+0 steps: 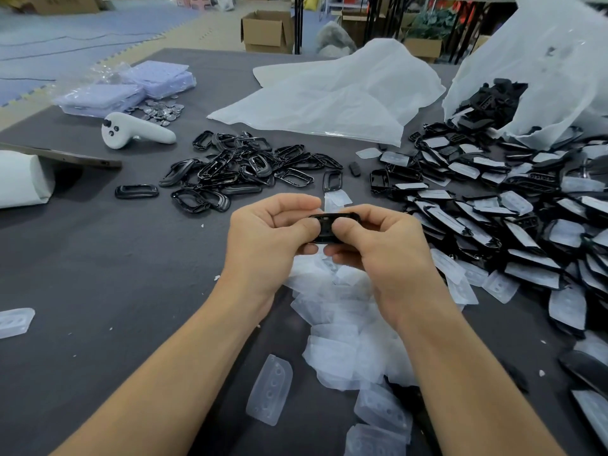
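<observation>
**Finding: black frame (332, 217) gripped above the counter (98, 264)**

Nearest, a single clear insert (269, 390) lies flat on the grey counter; just right of it, a heap of clear inserts (342, 327) runs under the wrists. Above that heap, the left hand (266, 238) and right hand (375, 245) both grasp the black frame, thumbs pressed on its near face, fingers curled behind; it sits between the two hands, off the counter. Beyond lies a pile of bare frames (237, 169); to the right is a larger spread of fitted frames (493, 218), reaching into an open white bag (552, 60). Far left sits a white controller (131, 131); farthest, a cardboard box (266, 31) stands on the floor.
</observation>
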{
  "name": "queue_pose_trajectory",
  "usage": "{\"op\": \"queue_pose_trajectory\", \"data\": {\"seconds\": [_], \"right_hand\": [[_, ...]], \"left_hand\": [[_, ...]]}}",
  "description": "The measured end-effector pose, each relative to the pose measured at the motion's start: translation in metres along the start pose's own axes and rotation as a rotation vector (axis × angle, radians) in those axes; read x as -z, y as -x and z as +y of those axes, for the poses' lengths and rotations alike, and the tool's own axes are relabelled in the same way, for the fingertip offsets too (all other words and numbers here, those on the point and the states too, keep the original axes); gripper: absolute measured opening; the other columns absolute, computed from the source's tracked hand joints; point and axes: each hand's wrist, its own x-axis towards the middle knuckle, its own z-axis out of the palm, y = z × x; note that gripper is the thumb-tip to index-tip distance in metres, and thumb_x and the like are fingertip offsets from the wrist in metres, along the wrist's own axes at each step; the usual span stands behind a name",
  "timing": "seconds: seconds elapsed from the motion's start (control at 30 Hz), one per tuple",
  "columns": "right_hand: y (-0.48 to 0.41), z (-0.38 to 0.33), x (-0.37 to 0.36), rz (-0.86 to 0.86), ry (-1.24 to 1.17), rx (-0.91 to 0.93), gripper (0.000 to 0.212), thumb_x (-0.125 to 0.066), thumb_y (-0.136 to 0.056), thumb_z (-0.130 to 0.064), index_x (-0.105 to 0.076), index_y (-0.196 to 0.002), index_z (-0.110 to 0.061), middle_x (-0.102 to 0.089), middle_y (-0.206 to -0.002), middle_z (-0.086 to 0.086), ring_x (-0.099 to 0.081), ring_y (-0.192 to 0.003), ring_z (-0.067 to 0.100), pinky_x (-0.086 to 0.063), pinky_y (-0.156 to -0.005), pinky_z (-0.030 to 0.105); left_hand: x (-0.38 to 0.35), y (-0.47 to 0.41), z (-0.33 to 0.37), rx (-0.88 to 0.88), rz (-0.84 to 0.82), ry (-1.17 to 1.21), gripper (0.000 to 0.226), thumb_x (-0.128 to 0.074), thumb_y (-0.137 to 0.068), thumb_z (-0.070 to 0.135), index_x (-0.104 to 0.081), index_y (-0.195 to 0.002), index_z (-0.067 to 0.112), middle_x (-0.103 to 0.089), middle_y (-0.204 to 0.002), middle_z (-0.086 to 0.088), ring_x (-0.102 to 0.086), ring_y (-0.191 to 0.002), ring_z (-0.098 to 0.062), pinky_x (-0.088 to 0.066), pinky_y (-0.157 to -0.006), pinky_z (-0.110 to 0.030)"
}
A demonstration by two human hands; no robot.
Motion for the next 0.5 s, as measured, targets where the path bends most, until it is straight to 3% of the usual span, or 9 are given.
{"op": "queue_pose_trajectory", "data": {"seconds": [0.1, 0.23, 0.4, 0.5], "right_hand": [[0.001, -0.0016, 0.0006, 0.007, -0.038, 0.019, 0.024, -0.069, -0.09, 0.006, -0.076, -0.075, -0.012, -0.075, -0.068, 0.011, -0.067, -0.051, 0.018, -0.055, -0.05, 0.023], [0.0, 0.0008, -0.0003, 0.047, -0.026, 0.039, 0.023, -0.069, -0.091, 0.004, -0.075, -0.075, -0.012, -0.073, -0.063, 0.013, -0.067, -0.05, 0.019, -0.057, -0.05, 0.025], [-0.0007, 0.0057, 0.0012, -0.011, 0.331, 0.172, 0.015, -0.069, -0.088, -0.008, -0.072, -0.079, -0.02, -0.074, -0.062, 0.001, -0.073, -0.053, 0.018, -0.063, -0.058, 0.034], [-0.0041, 0.0022, 0.0049, -0.062, 0.237, 0.138, 0.017, -0.07, -0.088, -0.001, -0.074, -0.078, -0.014, -0.074, -0.064, 0.007, -0.071, -0.052, 0.02, -0.06, -0.055, 0.034]], "left_hand": [[-0.0012, 0.0023, -0.0021, -0.018, 0.017, -0.074, 0.027, -0.074, -0.088, -0.003, -0.079, -0.09, 0.023, -0.081, -0.084, -0.003, -0.075, -0.07, -0.014, -0.059, -0.062, -0.023], [-0.0033, 0.0045, -0.005, -0.023, 0.007, -0.169, 0.025, -0.077, -0.085, 0.002, -0.082, -0.091, 0.026, -0.081, -0.082, -0.003, -0.077, -0.076, -0.028, -0.066, -0.079, -0.044], [0.0007, 0.003, -0.0034, -0.095, 0.037, -0.243, 0.036, -0.076, -0.085, 0.0, -0.082, -0.081, 0.035, -0.079, -0.073, -0.001, -0.071, -0.06, -0.018, -0.064, -0.063, -0.034], [0.001, 0.0058, -0.0043, -0.116, 0.063, -0.274, 0.027, -0.077, -0.083, 0.012, -0.081, -0.085, 0.038, -0.079, -0.073, 0.003, -0.074, -0.064, -0.018, -0.064, -0.066, -0.035]]}}
